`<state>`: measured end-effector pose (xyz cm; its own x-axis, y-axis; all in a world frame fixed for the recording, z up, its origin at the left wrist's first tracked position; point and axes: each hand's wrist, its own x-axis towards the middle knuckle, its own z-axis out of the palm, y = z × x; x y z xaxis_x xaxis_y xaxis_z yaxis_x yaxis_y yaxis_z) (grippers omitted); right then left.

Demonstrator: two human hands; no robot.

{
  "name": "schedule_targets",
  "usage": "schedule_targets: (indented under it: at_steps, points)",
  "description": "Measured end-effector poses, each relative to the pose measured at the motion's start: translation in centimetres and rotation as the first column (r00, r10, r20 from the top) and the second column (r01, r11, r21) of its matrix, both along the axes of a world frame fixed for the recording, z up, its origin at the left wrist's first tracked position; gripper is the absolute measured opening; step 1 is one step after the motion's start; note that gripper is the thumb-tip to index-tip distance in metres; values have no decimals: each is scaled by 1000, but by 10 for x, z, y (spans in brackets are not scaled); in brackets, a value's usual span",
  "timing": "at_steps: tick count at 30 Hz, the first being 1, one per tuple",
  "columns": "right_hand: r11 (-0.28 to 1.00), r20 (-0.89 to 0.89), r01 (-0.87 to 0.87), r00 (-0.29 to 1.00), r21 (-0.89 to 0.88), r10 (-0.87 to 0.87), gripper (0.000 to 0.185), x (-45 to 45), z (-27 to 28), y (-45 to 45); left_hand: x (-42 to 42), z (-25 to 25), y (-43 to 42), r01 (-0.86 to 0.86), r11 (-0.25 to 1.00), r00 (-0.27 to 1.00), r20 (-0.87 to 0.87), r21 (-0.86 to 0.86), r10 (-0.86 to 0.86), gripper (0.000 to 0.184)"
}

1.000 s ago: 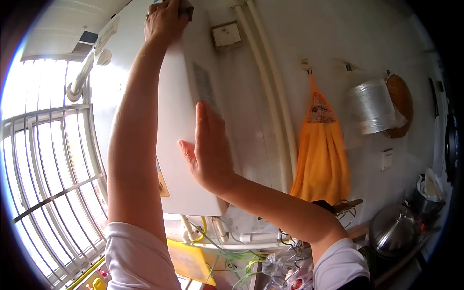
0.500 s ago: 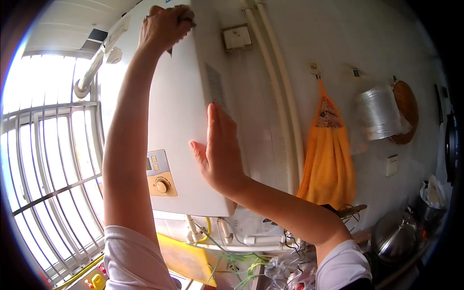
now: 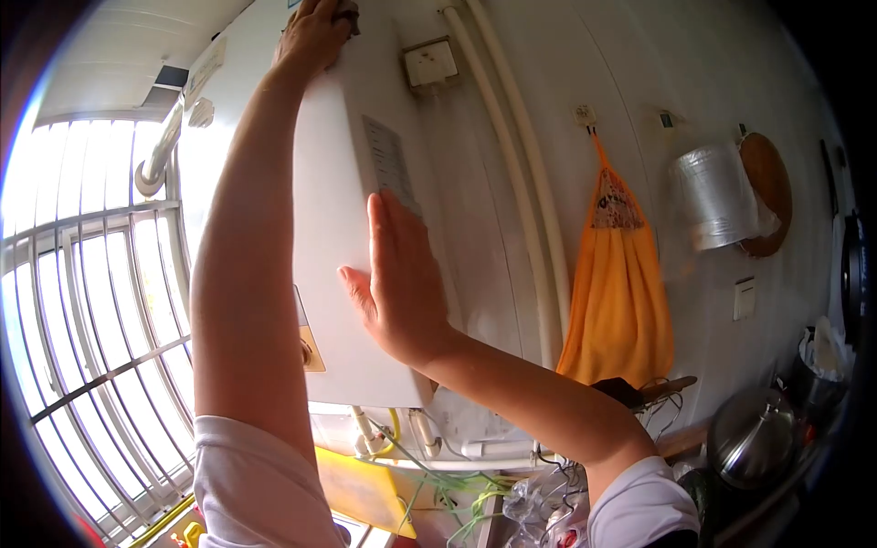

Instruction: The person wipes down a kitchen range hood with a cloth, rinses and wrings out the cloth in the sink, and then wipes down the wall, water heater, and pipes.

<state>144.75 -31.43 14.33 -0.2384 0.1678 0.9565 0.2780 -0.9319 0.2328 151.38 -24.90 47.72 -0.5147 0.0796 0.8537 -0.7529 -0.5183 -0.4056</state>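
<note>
A white wall-mounted water heater [image 3: 338, 183] fills the middle of the view, with a label on its right side. My left hand [image 3: 311, 38] is raised to the upper front of the heater, fingers closed on a dark, crumpled cloth [image 3: 349, 18] pressed to the casing. Most of the cloth is hidden behind the fingers. Lower down, my right hand [image 3: 402, 274] lies flat along the heater's right side, fingers together and thumb apart, holding nothing. My left forearm covers much of the control panel [image 3: 311, 342].
A barred window [image 3: 100, 301] is at the left. An orange towel [image 3: 617, 301] hangs on the right wall beside pipes [image 3: 521, 164] and a plastic roll [image 3: 713, 196]. Below are a yellow board [image 3: 361, 489], green stalks [image 3: 475, 498] and a metal lid [image 3: 754, 438].
My left hand has moved slightly up with the cloth. The right hand stays flat on the heater's side. The view has shifted a little, and my left forearm now covers more of the panel.
</note>
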Motion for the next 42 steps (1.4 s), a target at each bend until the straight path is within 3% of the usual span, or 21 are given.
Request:
schedule_targets:
  at_steps: [2,4,8,10,14,18,20,22,24,27,29,31,33,34,35,36,37,38,39,40,42]
  points:
    - [1000,37,-18,999,-22,19,78,1,-1,1,-1,-1,0,32,994,999,17,106,-34,35]
    - [999,53,-26,998,-18,27,74,-1,-1,3,-7,5,7,-329,872,944,147,362,296,47]
    - [996,89,68,994,-64,-62,58,-10,1,3,-28,-22,-14,-677,721,729,275,150,627,50]
    - [994,109,88,991,-68,-81,49,-9,-1,2,-45,-69,-17,-890,440,456,192,120,869,28]
    - [989,149,111,984,-98,-96,26,-9,-4,3,-67,-140,-12,-929,242,327,313,281,892,28]
    - [976,99,-75,990,-207,97,19,-14,-11,-13,-59,-196,1,-877,272,430,396,395,811,27]
    - [955,-46,-274,962,-115,271,13,-30,-26,-28,-59,-216,9,-788,450,607,406,420,683,26]
    - [927,-18,-374,927,26,374,14,-25,-25,-40,-60,-218,8,-812,401,568,418,424,709,34]
    - [870,37,-463,885,171,464,18,-24,-13,-47,-54,-218,-1,-536,703,831,147,467,536,54]
    - [702,24,-695,713,156,700,34,-27,17,-26,-63,-224,-4,-372,759,902,15,534,431,70]
    - [256,39,-896,290,363,956,45,-23,31,-5,-56,-218,0,-245,807,963,42,538,264,72]
    - [312,34,-905,336,287,941,48,-4,44,-2,-54,-216,13,68,809,998,-45,584,-51,73]
    - [372,27,-905,385,207,923,50,10,62,-3,-30,-220,19,183,860,983,-116,476,-144,69]
    - [550,62,-802,577,233,815,49,15,72,-4,-13,-220,21,287,889,956,-168,357,-241,65]
    - [701,89,-661,741,265,665,48,23,84,-8,-2,-220,26,137,938,984,65,319,-166,55]
    - [707,89,-657,746,263,660,48,32,102,-17,9,-221,25,144,937,983,67,318,-173,55]
    - [978,266,-191,950,82,164,48,52,121,-33,6,-227,26,266,925,963,-39,273,-265,55]
    - [928,493,371,805,17,-331,47,66,138,-45,5,-232,25,380,900,923,-143,214,-356,58]
    - [927,492,374,806,9,-330,47,67,152,-50,6,-230,22,365,903,930,-136,225,-342,65]
    - [987,402,73,915,-145,-8,43,65,163,-53,7,-230,21,353,904,935,-126,241,-332,67]
    - [934,260,-251,912,-254,316,40,69,180,-70,6,-231,20,276,933,961,-88,232,-263,68]
